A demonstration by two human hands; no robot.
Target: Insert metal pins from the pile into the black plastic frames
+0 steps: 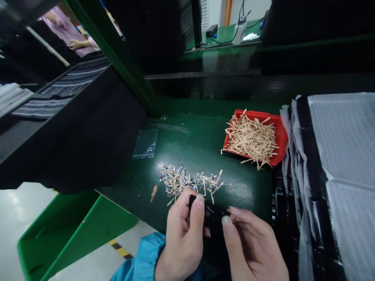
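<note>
Close by me, the left hand (185, 232) pinches one end of a small black piece (211, 212), thumb over curled fingers, and the right hand (253, 242) closes thumb and fingertips on its other end. They hold it at the near side of the green bench (190, 142), before a scattered pile of thin strips (175, 180); farther right sits a red tray (281, 134) of tan strips (252, 136)

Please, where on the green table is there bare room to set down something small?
The widest bare patch of table lies between the clear bag and the red bin, beyond the small strips. A smaller one lies nearer, between the strips and the grey-topped stack. It is crowded at the strips, just ahead of the left hand.
</note>
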